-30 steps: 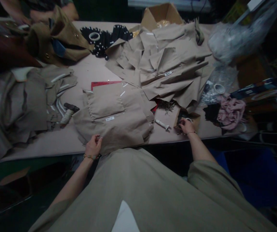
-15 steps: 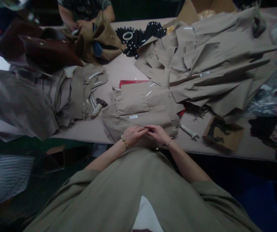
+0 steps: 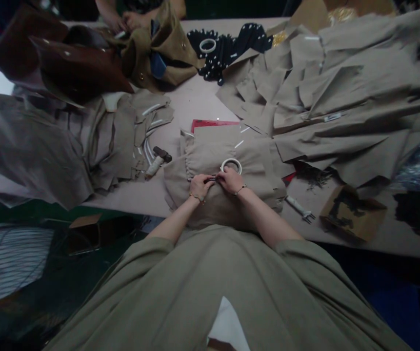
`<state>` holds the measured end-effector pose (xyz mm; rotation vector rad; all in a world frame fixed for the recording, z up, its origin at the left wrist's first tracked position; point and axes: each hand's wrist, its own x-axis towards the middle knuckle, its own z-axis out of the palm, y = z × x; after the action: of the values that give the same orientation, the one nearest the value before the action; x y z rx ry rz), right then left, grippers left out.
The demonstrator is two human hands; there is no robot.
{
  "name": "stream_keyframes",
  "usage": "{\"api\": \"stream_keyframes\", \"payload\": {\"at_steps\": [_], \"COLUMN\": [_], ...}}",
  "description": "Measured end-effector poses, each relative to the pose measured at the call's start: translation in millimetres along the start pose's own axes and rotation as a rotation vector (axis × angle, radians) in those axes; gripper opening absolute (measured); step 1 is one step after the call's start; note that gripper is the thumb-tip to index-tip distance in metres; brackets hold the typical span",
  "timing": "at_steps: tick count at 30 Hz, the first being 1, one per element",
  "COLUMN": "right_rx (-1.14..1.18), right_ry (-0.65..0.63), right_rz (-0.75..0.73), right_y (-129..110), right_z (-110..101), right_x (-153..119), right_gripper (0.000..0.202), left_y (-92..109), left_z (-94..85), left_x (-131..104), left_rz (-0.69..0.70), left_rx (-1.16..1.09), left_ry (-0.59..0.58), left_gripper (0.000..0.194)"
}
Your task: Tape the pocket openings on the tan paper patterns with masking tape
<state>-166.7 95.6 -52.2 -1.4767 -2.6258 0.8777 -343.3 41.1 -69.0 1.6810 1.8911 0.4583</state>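
My left hand (image 3: 200, 185) and my right hand (image 3: 231, 180) are close together over a flat beige fabric piece (image 3: 210, 153) with a gathered left edge. Fingers of both hands pinch a small dark strip with light marks (image 3: 212, 179); its exact kind is too small to make out. A white tape roll (image 3: 237, 163) shows just above my right hand, against its fingers; whether the hand holds it or it lies on the fabric, I cannot tell. Short white tape strips (image 3: 239, 144) mark the fabric. Beneath its far edge, a red flat item (image 3: 198, 123) sticks out.
A hammer (image 3: 160, 158) lies left, beside stacked beige pieces (image 3: 103, 141). To the right are a pronged punch (image 3: 299, 209), an open cardboard box (image 3: 359, 214) and a large beige fabric pile (image 3: 341, 97). Across the table a person's hands (image 3: 125, 22) work by a brown bag (image 3: 166, 53).
Both hands have moved forward from the fabric's near edge onto its middle. The dark strip between the fingers and a tape roll by my right hand now show. The view has shifted slightly.
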Motion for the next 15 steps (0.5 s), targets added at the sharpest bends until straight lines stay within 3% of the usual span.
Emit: {"api": "stream_keyframes", "payload": {"at_steps": [4, 15], "right_rx": [-0.024, -0.014], "right_ry": [-0.016, -0.067], "right_rz": [0.007, 0.049], "right_y": [6.3, 7.0], "right_z": [8.8, 6.7], "right_x": [6.7, 15.5], "right_gripper": [0.029, 0.026], "left_y": [-4.8, 0.6], "left_z": [3.4, 4.5], "left_x": [-1.5, 4.4], "left_rz": [0.003, -0.074], "left_rx": [-0.015, 0.060], "left_ry": [-0.016, -0.074], "left_gripper": [0.024, 0.028]}}
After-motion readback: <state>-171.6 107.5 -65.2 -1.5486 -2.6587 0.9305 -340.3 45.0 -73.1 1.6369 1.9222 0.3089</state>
